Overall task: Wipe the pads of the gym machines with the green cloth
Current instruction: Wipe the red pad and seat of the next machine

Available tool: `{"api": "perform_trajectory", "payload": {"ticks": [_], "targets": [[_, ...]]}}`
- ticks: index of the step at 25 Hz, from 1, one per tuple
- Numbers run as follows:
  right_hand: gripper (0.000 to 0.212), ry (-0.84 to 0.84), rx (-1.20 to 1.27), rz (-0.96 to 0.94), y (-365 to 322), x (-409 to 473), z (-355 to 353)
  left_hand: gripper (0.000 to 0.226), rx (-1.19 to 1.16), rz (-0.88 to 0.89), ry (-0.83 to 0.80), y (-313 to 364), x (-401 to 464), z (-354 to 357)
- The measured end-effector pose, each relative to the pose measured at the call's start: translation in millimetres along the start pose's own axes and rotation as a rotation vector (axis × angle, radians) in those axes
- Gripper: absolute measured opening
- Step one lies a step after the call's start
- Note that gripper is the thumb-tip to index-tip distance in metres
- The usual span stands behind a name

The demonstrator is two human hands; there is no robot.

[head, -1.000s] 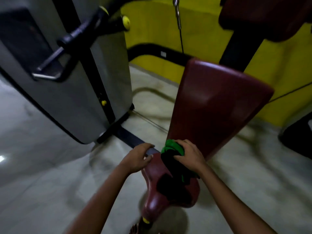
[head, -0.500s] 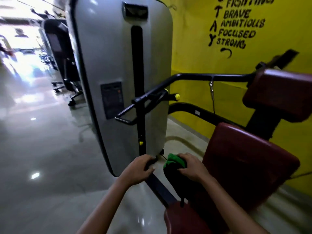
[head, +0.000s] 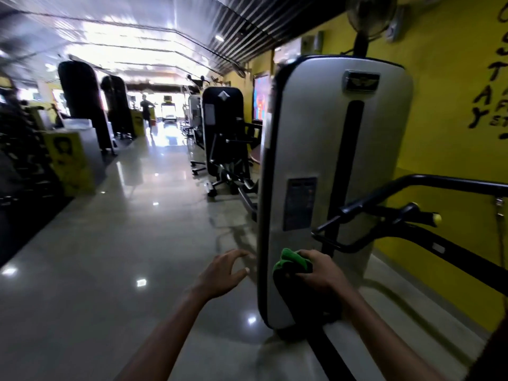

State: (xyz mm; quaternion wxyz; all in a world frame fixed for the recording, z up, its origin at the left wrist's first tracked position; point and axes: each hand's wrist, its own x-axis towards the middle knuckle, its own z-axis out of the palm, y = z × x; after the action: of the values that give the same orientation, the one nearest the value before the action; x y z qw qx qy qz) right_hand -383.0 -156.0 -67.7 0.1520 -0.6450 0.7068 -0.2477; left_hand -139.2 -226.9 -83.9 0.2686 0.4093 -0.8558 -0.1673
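Head view looks down a long gym aisle rather than at any pad, so how much wiping is already done cannot be read from it. The right hand (head: 320, 272) has its grip closed around the bunched green cloth (head: 292, 260), held in mid-air in front of the lower part of the grey weight-stack shroud (head: 324, 166), with a darker part of the cloth hanging below the fist. The left hand (head: 221, 273) is free, its grip wide with fingers spread and holding nothing, reaching forward over the glossy floor (head: 115, 243). The cloth is not pressed on any upholstery at this moment. My judgement is that the person is between machines: the black machine (head: 224, 133) further along the yellow wall (head: 445, 111) and others beyond it probably still need their pads wiped, so a good share of the task seems left.
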Motion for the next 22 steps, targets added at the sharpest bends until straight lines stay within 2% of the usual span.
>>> {"api": "perform_trajectory", "payload": {"ticks": [2,6,10,15,19,22], "targets": [[0.050,0.010,0.014,-0.033,-33,25,16,0.042,0.009,-0.025,0.023,-37,1,-28],[0.068,0.029,0.063,-0.062,-100,86,55,0.042,-0.011,-0.091,0.084,-114,2,-86],[0.057,0.035,0.088,-0.083,-147,145,82,0.043,-0.005,-0.120,0.106,-176,25,-121],[0.062,0.049,0.126,-0.076,-164,222,99,0.038,-0.039,-0.102,0.129,-230,82,-133],[0.055,0.069,0.131,-0.087,-165,306,111,0.037,-0.068,-0.084,0.123,-280,154,-132],[0.061,0.076,0.117,-0.075,-168,376,113,0.037,-0.068,-0.072,0.121,-315,211,-133]]}}
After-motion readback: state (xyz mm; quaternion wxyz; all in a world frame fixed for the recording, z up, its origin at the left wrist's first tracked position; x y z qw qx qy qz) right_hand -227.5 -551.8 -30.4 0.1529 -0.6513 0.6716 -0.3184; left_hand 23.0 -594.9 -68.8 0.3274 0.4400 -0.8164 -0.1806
